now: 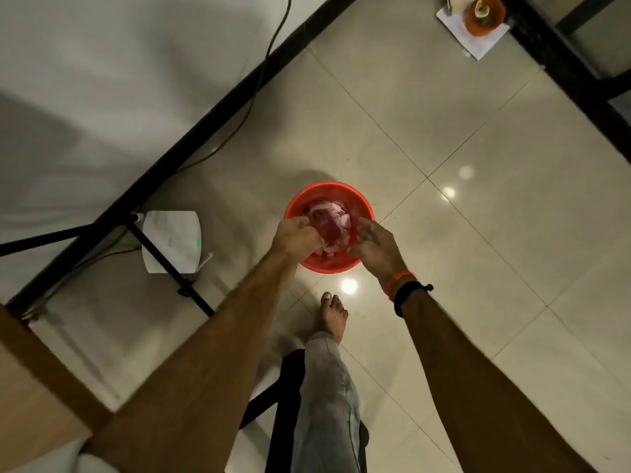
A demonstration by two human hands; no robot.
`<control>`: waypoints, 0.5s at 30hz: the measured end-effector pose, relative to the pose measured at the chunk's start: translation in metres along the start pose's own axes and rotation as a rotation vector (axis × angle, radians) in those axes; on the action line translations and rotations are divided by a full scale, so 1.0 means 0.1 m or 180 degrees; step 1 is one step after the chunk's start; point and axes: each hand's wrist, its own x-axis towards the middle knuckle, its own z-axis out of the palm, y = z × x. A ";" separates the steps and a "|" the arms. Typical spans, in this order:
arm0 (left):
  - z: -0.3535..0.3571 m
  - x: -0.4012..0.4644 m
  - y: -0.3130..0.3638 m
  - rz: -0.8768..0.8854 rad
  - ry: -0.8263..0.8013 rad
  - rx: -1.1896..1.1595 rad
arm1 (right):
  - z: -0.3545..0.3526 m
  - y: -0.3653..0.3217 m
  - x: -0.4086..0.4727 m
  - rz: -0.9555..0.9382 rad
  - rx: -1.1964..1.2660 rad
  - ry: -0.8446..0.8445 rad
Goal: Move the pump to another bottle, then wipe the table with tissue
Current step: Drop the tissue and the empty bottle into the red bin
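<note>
Red plastic bowl (329, 227) on the tiled floor (478, 165), seen from above, with crumpled pale tissue (329, 213) heaped inside it. Both of the person's arms reach down to the bowl. The left hand (297, 233) is over the near-left rim, its fingers curled down into the heap and apparently pinching tissue, though the fingertips are hidden among the folds. The right hand (374, 244) hangs over the near-right rim with its fingers loosely spread, holding nothing visible; whether it touches the rim cannot be told. A bare foot (333, 315) and a trouser leg (327, 404) stand just behind the bowl. A corner of the wooden worktop (30, 387) shows at lower left; beyond it lie a black frame (205, 131), a cable (266, 56) and a white box with a green light (170, 242). An orange pot on a white sheet (485, 11) sits far off at upper right. Neither pump nor bottles appear in this view, so the state of the first step cannot be read directly. Judging from the hands at the bowl, the step in hand belongs to the wiping stage: either tissue is being drawn out for use, or used tissue is being dropped in as waste; the frame does not settle which. If tissue is being fetched, the next move calls for a firm pinch on one wad, lifted free of the heap and carried up to the worktop.
</note>
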 end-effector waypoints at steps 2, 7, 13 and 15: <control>-0.07 -0.13 0.02 0.0139 -0.0075 -0.0013 | 0.01 -0.06 -0.13 -0.0066 -0.0030 0.0039; -0.36 -0.67 0.10 0.0423 -0.0075 -0.0087 | 0.16 -0.32 -0.69 -0.0329 0.0084 0.0034; -0.99 -1.65 0.16 0.0924 0.0071 -0.0508 | 0.53 -0.84 -1.75 -0.0966 0.0169 0.0016; -1.29 -1.99 0.14 0.1102 0.0145 -0.0740 | 0.68 -1.01 -2.15 -0.1178 0.0128 0.0002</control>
